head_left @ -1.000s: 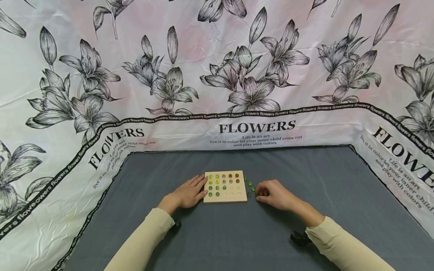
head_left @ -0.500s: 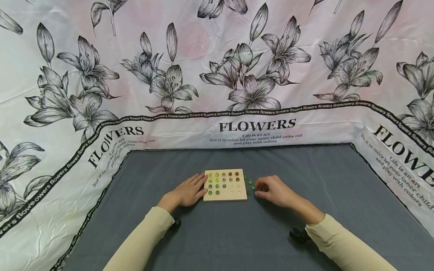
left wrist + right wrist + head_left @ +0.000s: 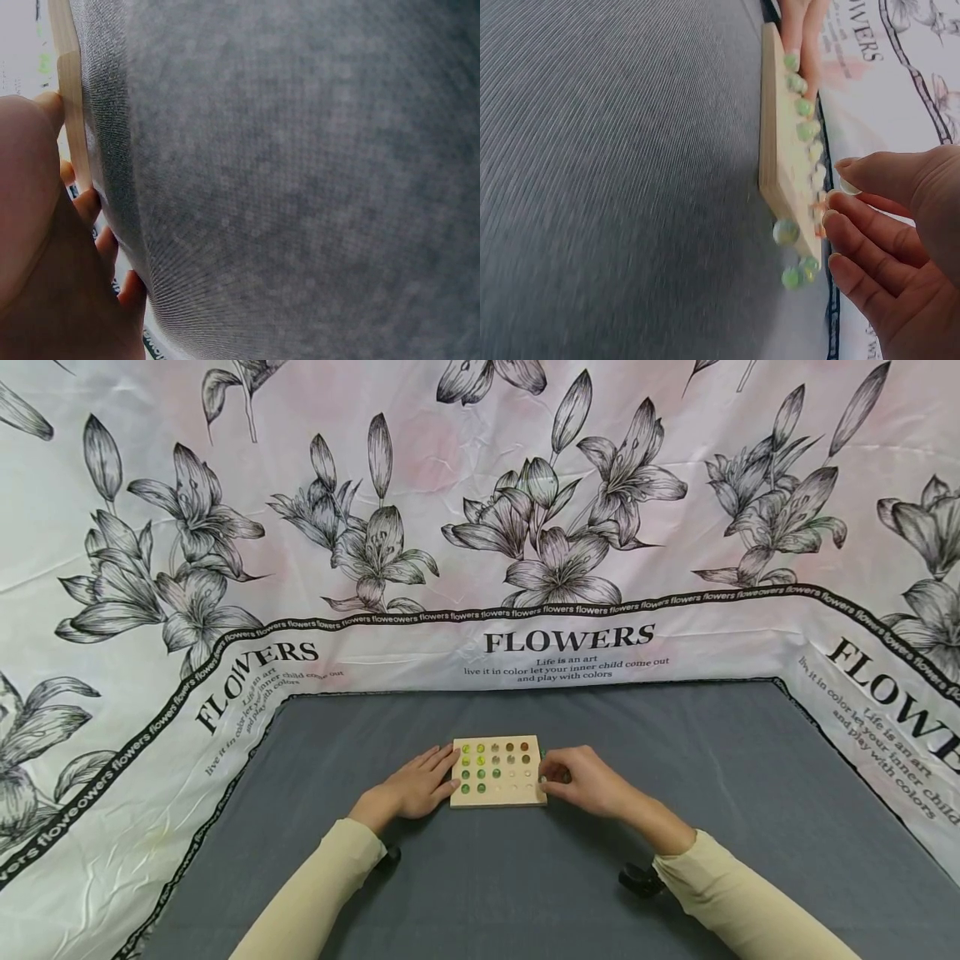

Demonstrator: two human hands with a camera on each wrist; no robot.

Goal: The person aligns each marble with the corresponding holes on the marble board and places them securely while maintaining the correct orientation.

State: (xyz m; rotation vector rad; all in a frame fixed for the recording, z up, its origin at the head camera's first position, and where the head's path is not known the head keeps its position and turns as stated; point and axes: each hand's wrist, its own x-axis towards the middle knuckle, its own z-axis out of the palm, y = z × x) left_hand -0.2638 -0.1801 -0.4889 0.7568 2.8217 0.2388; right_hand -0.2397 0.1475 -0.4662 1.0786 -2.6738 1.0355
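A pale wooden board [image 3: 517,797] with rows of round hollows lies on the grey cloth. Green, yellow-green and brownish glass marbles [image 3: 482,789] fill many hollows; those at the lower right hold none. My left hand [image 3: 415,787] rests flat with fingers extended, touching the board's left edge; the left wrist view shows its fingers along the wooden side [image 3: 71,97]. Between thumb and index finger, my right hand [image 3: 592,781] pinches a clear glass marble [image 3: 848,187] beside the board's right edge. The right hand largely hides the loose marbles from the head view.
Loose greenish marbles [image 3: 785,232] lie on the cloth just off the board's right end. A dark grey cloth [image 3: 480,885] covers the table. Behind it hangs a white floral sheet [image 3: 420,568]. Dark devices [image 3: 641,881] sit at both wrists.
My right hand has moved left from the loose marbles to the board's right edge, carrying a marble. The left hand and the board have stayed in place.
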